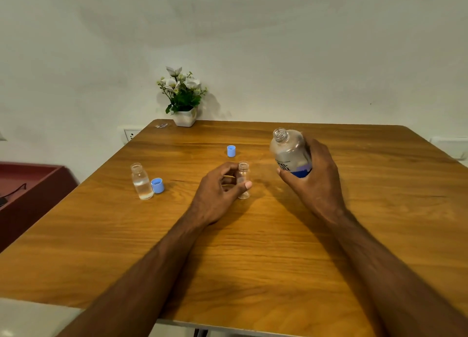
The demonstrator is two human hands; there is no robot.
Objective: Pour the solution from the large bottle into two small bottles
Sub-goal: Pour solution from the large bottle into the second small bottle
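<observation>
Three bottles are in view — one large bottle (291,154) and two small ones — along with two blue caps, all uncapped bottles on or above the wooden worktop (253,248). The large bottle is clear plastic with a threaded open neck and a white-and-blue label; it tilts with its mouth leaning to the left, and how much liquid it holds cannot be told. The right hand (314,174) wraps around its lower half, fingers curled over the label, holding it just right of the nearer small bottle (243,179). That small bottle stands upright, clear and seemingly unfilled, pinched between the thumb and fingers of the left hand (220,192). The other small bottle (141,182) stands well to the left of both hands, partly filled with clear liquid, and one blue cap (157,185) lies on its side touching it. The second blue cap (231,151) stands farther back, between the two hands. A potted plant (183,96) with white flowers sits at the far edge by the wall.
</observation>
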